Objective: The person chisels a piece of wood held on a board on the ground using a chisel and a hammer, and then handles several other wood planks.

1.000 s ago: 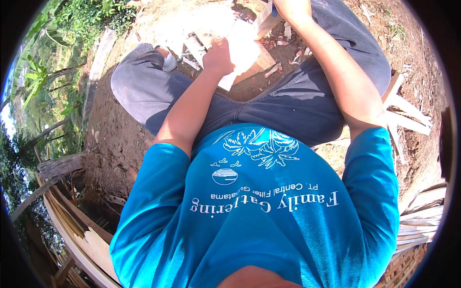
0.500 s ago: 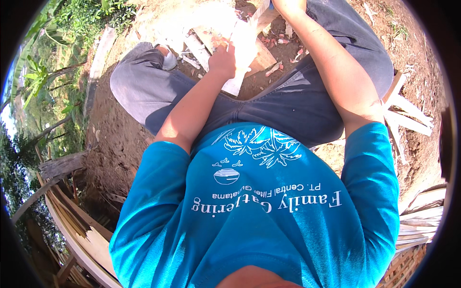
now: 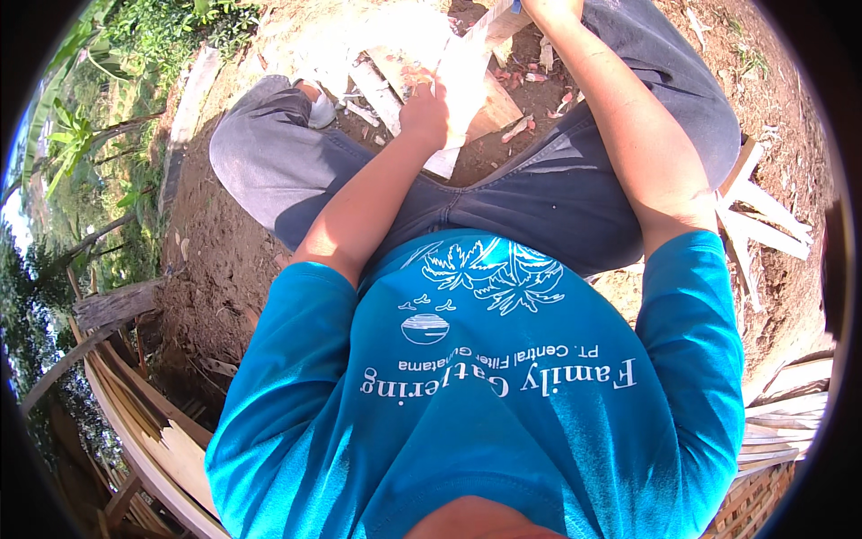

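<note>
My left hand (image 3: 425,117), in front of my lap, is closed on a pale strip of wood (image 3: 441,162). Strong glare washes out most of the strip and part of the fingers. My right hand (image 3: 554,9), cut off by the top edge, is closed round the blue handle (image 3: 515,5) of a tool. Its flat pale blade (image 3: 489,20) slants down and left toward the wood; whether it touches cannot be made out. A thick wooden block (image 3: 496,110) lies beneath the strip, with another flat piece of wood (image 3: 375,92) beside it.
Reddish and pale shavings (image 3: 518,128) litter the soil between my bent legs (image 3: 296,162). Split wood pieces (image 3: 763,216) lie to the right. Long bent slats (image 3: 153,440) stand at lower left, and a woven panel (image 3: 759,503) at lower right. Green plants (image 3: 67,144) grow on the left.
Both hands have shifted slightly to the right, the right one with the tool. Their grips look the same, and the view has moved a little.
</note>
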`<state>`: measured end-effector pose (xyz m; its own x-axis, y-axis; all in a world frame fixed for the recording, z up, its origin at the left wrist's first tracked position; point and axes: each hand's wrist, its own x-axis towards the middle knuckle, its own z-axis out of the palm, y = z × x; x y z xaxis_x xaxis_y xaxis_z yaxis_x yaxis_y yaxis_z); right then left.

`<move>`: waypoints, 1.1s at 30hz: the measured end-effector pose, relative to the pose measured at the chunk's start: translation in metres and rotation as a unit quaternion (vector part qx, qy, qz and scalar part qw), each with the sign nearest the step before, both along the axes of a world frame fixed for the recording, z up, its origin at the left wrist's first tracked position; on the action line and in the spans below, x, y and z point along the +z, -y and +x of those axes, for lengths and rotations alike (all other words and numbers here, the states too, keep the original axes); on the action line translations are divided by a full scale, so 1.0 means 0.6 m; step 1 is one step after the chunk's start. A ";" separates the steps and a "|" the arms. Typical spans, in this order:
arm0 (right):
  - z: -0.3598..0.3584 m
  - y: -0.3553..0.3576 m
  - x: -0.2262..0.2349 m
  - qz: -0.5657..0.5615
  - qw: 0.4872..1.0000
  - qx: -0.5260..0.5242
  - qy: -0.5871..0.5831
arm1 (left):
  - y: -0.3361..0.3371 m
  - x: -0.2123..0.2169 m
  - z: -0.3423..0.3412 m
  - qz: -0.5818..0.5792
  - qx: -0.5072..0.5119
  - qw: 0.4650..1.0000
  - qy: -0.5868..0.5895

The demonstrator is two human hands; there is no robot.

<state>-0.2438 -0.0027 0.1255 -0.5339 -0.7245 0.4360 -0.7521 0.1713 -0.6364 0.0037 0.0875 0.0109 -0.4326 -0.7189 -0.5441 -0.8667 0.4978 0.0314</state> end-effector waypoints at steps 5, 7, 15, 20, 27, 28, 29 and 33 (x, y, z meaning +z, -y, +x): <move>0.020 -0.009 0.017 -0.017 0.999 0.026 0.031 | -0.002 0.007 -0.006 0.018 0.013 1.000 0.014; 0.009 -0.009 0.016 -0.002 0.999 0.026 0.036 | -0.005 0.007 -0.009 0.011 0.014 1.000 0.002; -0.016 0.004 -0.017 -0.006 1.000 0.010 0.023 | -0.013 0.009 -0.007 0.017 0.024 0.997 -0.071; -0.003 0.000 0.010 0.063 0.997 0.004 0.034 | 0.015 0.033 0.005 0.057 0.094 0.991 -0.070; -0.009 0.008 0.001 0.057 0.998 0.004 0.018 | 0.040 0.025 0.022 0.066 0.162 0.981 -0.089; -0.008 0.008 0.001 0.058 0.998 0.006 0.019 | 0.046 0.022 0.026 0.093 0.172 0.977 -0.090; -0.007 0.008 0.001 0.059 0.998 0.007 0.020 | 0.051 0.018 0.031 0.121 0.181 0.972 -0.091; -0.008 0.005 -0.003 0.054 0.998 -0.004 0.024 | 0.047 0.025 0.037 0.266 0.200 0.933 -0.136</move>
<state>-0.2485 -0.0058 0.1236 -0.5576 -0.7618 0.3298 -0.7199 0.2460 -0.6490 0.0261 0.0595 0.0257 -0.3614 -0.5113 -0.7797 -0.9040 -0.0128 0.4274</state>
